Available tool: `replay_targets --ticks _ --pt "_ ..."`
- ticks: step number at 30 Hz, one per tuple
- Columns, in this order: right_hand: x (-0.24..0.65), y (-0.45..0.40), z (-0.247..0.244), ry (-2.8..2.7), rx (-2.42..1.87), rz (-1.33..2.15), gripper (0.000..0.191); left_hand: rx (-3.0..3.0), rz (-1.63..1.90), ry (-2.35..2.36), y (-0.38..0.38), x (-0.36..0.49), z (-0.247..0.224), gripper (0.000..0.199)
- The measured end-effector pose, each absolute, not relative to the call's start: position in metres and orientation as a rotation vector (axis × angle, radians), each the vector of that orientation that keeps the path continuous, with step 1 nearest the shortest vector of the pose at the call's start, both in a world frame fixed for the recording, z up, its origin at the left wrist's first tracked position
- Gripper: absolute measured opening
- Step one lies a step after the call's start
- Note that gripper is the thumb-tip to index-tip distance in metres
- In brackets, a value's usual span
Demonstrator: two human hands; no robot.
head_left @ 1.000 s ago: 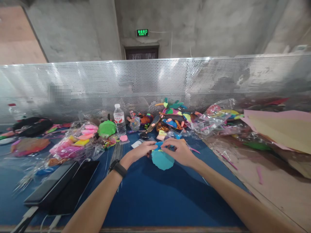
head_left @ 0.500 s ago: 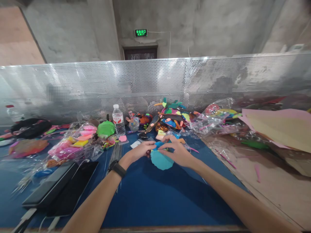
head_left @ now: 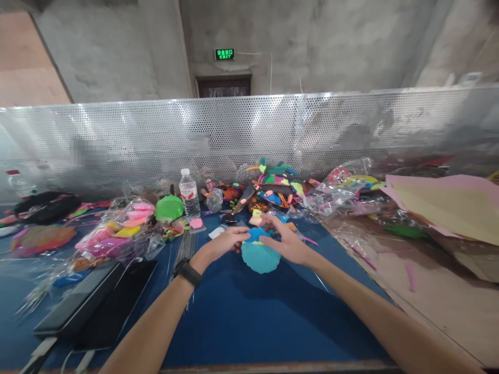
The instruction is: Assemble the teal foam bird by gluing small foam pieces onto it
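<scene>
A flat, rounded light-blue clay piece (head_left: 261, 258) with a slightly ragged edge is held up over the blue table top. Along its upper part lies a darker blue clay patch (head_left: 255, 235), with a thin yellowish line where the two blues meet. My left hand (head_left: 230, 241), a dark band on its wrist, pinches the left side of the piece between thumb and fingers. On the upper right, my right hand (head_left: 286, 241) has its thumb on the darker patch and its fingers curved behind the top edge. The fingers behind the piece are partly hidden.
A water bottle (head_left: 189, 193) stands beyond my hands, beside a green clay lump (head_left: 169, 208). Coloured clay figures (head_left: 268, 189) are heaped at the back. Bundled wires (head_left: 185, 249), a phone (head_left: 117, 304) and a power bank (head_left: 80, 298) lie left; pink-yellow sheets (head_left: 448, 202) lie right.
My right thumb and fingers have shifted on the upper part of the clay piece, uncovering more of the darker blue patch. My left hand keeps its hold.
</scene>
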State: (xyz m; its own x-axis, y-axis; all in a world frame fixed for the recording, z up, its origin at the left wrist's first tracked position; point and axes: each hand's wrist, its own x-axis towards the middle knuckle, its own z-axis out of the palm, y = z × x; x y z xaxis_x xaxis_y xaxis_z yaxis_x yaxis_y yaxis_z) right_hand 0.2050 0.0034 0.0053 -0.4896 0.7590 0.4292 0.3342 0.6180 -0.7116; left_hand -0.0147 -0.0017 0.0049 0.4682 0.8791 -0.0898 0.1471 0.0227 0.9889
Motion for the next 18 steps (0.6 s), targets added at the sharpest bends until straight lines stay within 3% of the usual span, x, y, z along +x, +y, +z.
replay_targets --ticks 4,18 --pt "0.2067 0.0092 0.0033 -2.115 -0.894 0.823 0.033 1.522 0.74 1.026 -0.0043 -0.0129 0.0073 0.038" --pt "0.2034 0.0088 0.0027 -2.137 -0.871 0.8 0.032 1.764 0.707 1.02 -0.0093 -0.0131 0.0126 0.038"
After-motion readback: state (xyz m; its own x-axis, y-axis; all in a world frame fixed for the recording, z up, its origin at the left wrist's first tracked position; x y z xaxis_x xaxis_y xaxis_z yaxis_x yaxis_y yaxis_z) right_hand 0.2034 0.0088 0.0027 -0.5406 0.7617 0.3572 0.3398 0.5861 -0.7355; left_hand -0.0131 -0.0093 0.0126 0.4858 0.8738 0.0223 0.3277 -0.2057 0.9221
